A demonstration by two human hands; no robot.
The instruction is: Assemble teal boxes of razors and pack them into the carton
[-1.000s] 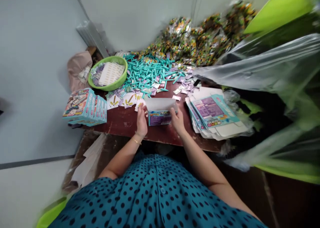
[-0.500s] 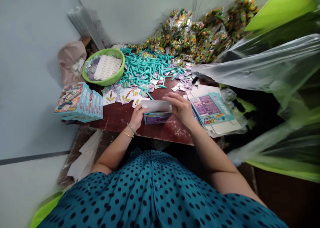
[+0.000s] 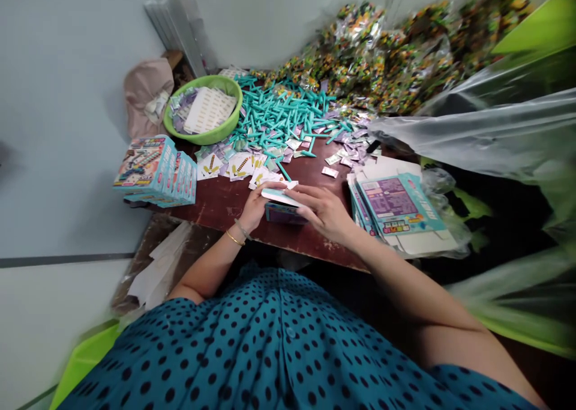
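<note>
At the table's front edge stands a small turquoise and purple cardboard box (image 3: 284, 214), its white-edged lid flap folded down near the top. My left hand (image 3: 254, 209) grips its left side, fingers closed on the top corner. From the right, my right hand (image 3: 327, 214) holds the box, with its fingers lying over the flap and the thumb at the front. The box's inside is hidden. Printed cards (image 3: 240, 165) with a pickaxe picture lie just behind the left hand. A turquoise stick piece (image 3: 284, 171) rests behind the box.
Finished-looking boxes (image 3: 150, 168) stand in a row at left. A green basin (image 3: 202, 136) holds sachets and sheets. Behind lie heaped turquoise pieces (image 3: 279, 119), small sachets (image 3: 353, 146) and bags of colourful parts (image 3: 360, 56). Flattened boxes (image 3: 400, 203) and clear plastic sheeting (image 3: 472, 113) are at right.
The raised white flap has come down onto the box top, with my right hand's fingers moving down over it. The whole view has shifted as the head turned slightly.
</note>
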